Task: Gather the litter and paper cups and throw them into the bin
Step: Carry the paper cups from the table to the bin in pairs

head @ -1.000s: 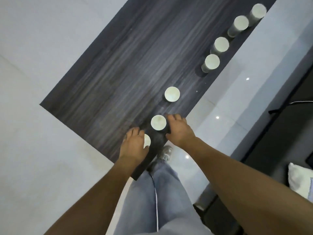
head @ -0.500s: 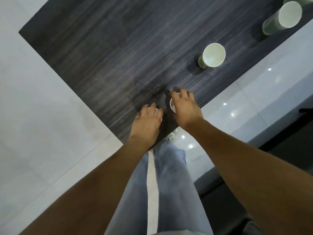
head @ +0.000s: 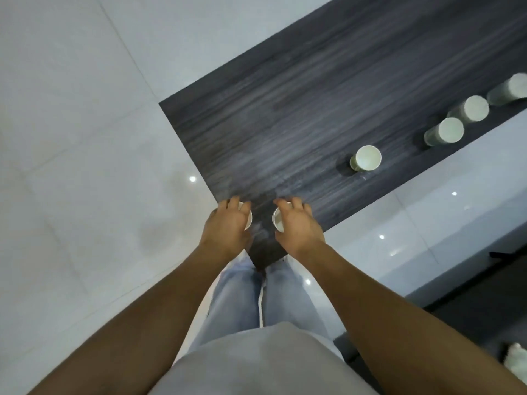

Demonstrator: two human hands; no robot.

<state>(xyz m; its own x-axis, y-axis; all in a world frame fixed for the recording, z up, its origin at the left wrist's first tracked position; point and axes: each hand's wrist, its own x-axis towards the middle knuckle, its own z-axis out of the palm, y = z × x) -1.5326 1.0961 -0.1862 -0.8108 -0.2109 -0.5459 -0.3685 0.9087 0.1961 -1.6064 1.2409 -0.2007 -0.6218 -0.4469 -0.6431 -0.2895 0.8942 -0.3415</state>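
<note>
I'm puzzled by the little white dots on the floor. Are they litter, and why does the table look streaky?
Head view: the dots look like ceiling lights mirrored in the glossy floor tiles; the dark table has a streaked wood grain, softened by slight blur; the wide lens leans the far cups outward.

Tiled room, dark wood table [head: 313, 109]

Six paper cups, two hands, one dark table.

Four cups stand in a row on the table [head: 313, 109]: first [head: 366, 158], second [head: 446, 132], third [head: 472, 109], fourth [head: 510, 89]. The left hand [head: 226, 229] covers a fifth cup [head: 248, 219], the right hand [head: 299, 226] a sixth [head: 278, 220].
</note>
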